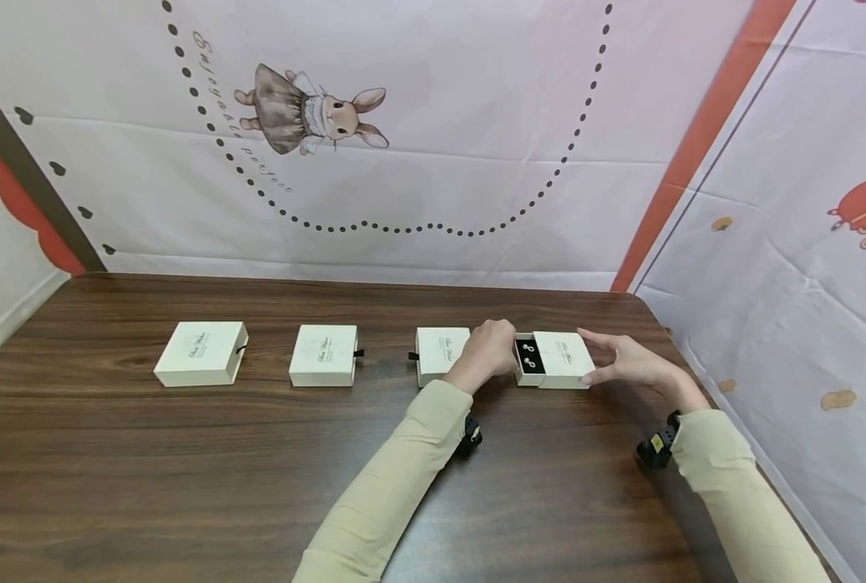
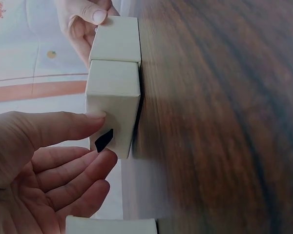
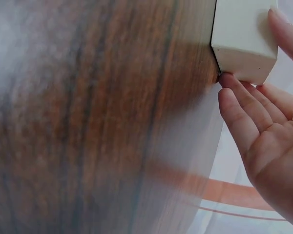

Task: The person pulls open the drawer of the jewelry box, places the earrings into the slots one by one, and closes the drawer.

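Observation:
A white jewelry box (image 1: pixel 564 359) on the right of the table has its drawer (image 1: pixel 530 379) partly out. Two small silvery pieces with pale beads, like earrings, lie on its black insert (image 1: pixel 528 355). At the box's right end my right hand (image 1: pixel 633 362) grips the outer sleeve, thumb and fingers at opposite sides. My left hand (image 1: pixel 488 348) is at the drawer's front, its thumb touching the face in the left wrist view. A black ribbon tab (image 2: pixel 104 140) lies between that thumb and the loosely curled fingers, its tip by a fingertip; a gap shows between thumb and fingers.
Another white box (image 1: pixel 439 350) stands just left of my left hand, partly behind it. Farther left are two more white boxes, a middle one (image 1: pixel 324 356) and a far-left one (image 1: pixel 201 354), each with a black tab. A printed cloth (image 1: pixel 440 186) hangs behind the brown table (image 1: pixel 185 470).

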Available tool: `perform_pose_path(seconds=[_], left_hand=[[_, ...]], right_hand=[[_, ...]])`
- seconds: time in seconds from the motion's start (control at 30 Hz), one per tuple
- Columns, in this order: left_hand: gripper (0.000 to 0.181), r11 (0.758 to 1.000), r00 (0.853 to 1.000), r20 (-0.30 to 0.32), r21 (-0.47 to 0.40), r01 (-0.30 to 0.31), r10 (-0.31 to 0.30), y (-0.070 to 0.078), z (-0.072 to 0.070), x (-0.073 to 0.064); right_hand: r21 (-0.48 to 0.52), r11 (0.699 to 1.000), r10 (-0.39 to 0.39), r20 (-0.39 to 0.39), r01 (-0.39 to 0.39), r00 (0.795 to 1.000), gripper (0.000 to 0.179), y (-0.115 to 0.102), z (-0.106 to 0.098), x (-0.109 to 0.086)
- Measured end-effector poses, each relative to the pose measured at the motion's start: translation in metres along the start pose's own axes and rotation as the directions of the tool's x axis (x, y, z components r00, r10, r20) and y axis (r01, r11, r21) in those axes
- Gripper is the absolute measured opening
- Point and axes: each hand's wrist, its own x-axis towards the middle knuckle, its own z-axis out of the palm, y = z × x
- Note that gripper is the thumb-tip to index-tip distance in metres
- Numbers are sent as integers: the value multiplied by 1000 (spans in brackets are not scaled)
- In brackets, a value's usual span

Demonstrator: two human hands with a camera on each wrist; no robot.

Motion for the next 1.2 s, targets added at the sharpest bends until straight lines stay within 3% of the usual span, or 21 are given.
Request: perform_pose_path(seconds=[0.5, 0.77, 0.97, 1.2], left_hand=[[35, 1000, 1000, -26, 25, 10, -9, 4, -1, -3], [31, 1000, 1000, -8, -15, -3, 3, 11, 3, -7], [48, 1000, 1000, -15, -15, 2, -2, 10, 5, -12], [50, 999, 999, -41, -25, -29, 28, 8, 2, -13]], right_hand=[[-5, 999, -54, 9, 54, 998, 93, -9, 3, 7], [-14, 999, -40, 25, 40, 999, 93, -15, 7, 12], [-35, 999, -17, 24, 17, 1000, 94, -14, 10, 14], [-50, 999, 1, 16, -1, 1000, 97, -13, 8, 11]])
